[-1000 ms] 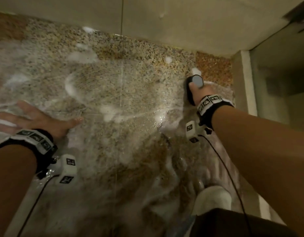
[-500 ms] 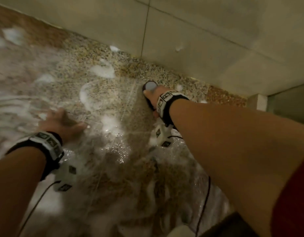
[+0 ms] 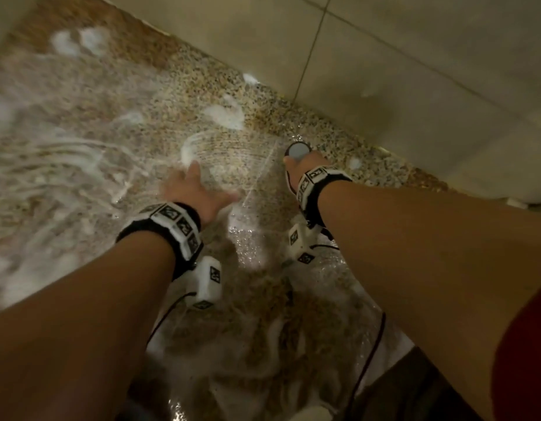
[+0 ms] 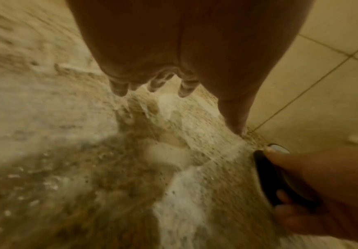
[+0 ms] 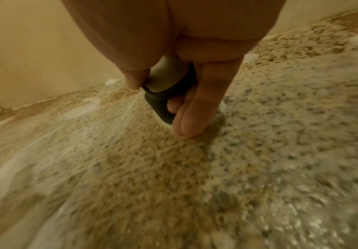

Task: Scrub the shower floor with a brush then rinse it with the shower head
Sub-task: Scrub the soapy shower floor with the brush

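Observation:
My right hand (image 3: 305,165) grips a black scrub brush (image 3: 298,150) with a grey top, pressed on the speckled shower floor (image 3: 141,117) close to the tiled wall. In the right wrist view the brush (image 5: 165,87) sits between thumb and curled fingers (image 5: 195,114). The left wrist view shows the brush (image 4: 267,173) at its right edge. My left hand (image 3: 196,192) lies beside it to the left, fingers spread flat over the wet, foamy floor (image 4: 173,151). White suds (image 3: 225,113) streak the floor. No shower head is in view.
A beige tiled wall (image 3: 415,71) runs along the far side of the floor, a short way beyond the brush. Black cables (image 3: 375,344) trail from both wrist bands. A dark garment edge (image 3: 415,390) shows at the bottom right.
The brush has swept left along the wall edge, away from the corner post. My left hand has come right and forward, now close beside the right hand.

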`<action>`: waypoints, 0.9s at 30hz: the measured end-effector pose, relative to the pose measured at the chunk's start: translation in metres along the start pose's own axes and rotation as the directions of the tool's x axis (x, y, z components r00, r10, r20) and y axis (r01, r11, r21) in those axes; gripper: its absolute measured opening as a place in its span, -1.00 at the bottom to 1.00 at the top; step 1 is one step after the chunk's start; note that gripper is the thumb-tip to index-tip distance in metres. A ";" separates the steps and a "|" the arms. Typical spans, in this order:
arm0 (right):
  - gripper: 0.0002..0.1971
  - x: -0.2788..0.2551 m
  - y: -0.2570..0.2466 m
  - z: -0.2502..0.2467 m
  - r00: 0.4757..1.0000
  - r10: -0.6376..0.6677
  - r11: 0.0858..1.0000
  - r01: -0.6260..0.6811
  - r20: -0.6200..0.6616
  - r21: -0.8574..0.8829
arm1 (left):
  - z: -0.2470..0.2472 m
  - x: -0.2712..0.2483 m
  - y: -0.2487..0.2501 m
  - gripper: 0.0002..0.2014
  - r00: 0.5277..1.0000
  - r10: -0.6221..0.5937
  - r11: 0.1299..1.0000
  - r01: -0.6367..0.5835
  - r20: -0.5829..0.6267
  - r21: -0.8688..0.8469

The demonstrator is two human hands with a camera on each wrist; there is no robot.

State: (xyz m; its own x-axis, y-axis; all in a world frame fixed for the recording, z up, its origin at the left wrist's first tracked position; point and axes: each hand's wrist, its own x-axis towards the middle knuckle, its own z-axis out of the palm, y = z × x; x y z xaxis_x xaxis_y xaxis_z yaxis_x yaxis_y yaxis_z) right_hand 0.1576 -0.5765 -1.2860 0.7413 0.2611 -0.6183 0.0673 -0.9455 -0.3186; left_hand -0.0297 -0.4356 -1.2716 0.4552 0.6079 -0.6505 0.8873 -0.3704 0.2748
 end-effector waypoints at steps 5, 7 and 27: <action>-0.34 -0.004 0.006 -0.007 0.992 0.129 0.985 -0.127 -0.009 0.120 | 0.013 -0.001 0.025 0.12 0.999 0.031 0.999 -0.030 -0.021 0.032; -0.32 -0.003 0.028 -0.021 0.983 0.184 0.969 -0.180 -0.003 0.170 | 0.015 0.010 0.045 0.14 0.998 0.058 0.993 -0.055 -0.027 0.100; -0.36 -0.113 0.197 0.001 0.955 0.288 0.938 -0.268 -0.065 0.219 | 0.099 0.001 0.146 0.57 0.991 0.073 0.926 -0.109 0.114 0.362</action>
State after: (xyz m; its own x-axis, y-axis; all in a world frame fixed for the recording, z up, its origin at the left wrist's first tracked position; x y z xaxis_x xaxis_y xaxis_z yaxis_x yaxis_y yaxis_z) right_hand 0.0865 -0.7922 -1.2803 0.7711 -0.0356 -0.6357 -0.2819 -0.9143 -0.2908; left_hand 0.0934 -0.5589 -1.3021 0.5072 0.4956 -0.7051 0.7446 -0.6639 0.0690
